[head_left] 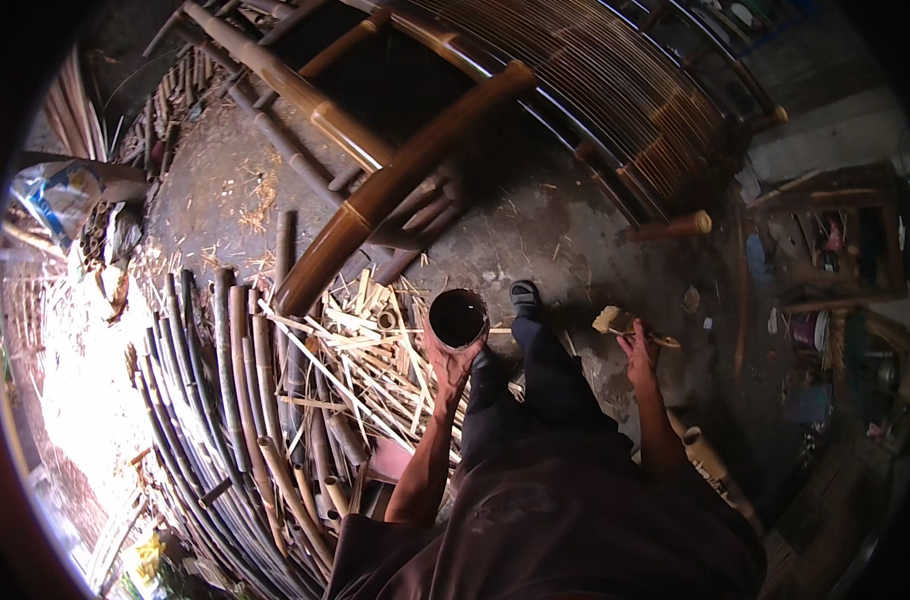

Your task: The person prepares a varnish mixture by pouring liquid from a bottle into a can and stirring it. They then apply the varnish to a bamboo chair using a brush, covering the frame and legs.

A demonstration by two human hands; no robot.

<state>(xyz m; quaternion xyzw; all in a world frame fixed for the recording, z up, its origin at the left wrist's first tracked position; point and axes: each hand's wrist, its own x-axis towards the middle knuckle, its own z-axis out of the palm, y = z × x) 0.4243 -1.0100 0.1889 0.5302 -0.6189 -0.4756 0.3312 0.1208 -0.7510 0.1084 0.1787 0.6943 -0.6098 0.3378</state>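
Pot [458, 319]: round, pale-rimmed, dark inside, mouth up, held in left hand [449, 362]. Brush [611, 321]: broad, pale yellowish bristles pointing left, handle gripped in right hand [637, 350], well apart from pot.

Floor [605, 265]: grey, hard-surfaced, stained, with darker patches; loose bits of straw scattered about. Contents:
- Bamboo poles [235, 375], stack, brown to dark, left, laid lengthwise side by side.
- Split strips [360, 350], pale, tangled heap, just right of poles, partly overlapping them.
- Shavings [263, 200], yellowish, loose scatter, upper left.
- Bamboo frame [330, 232], brown, glossy, far side; floor contact partly hidden.
- Slatted bamboo piece [615, 95], glossy, beyond frame, at right.
- Scrap [708, 323], small, white, right side.
- Leaf-like piece [691, 298], brownish, near scrap.
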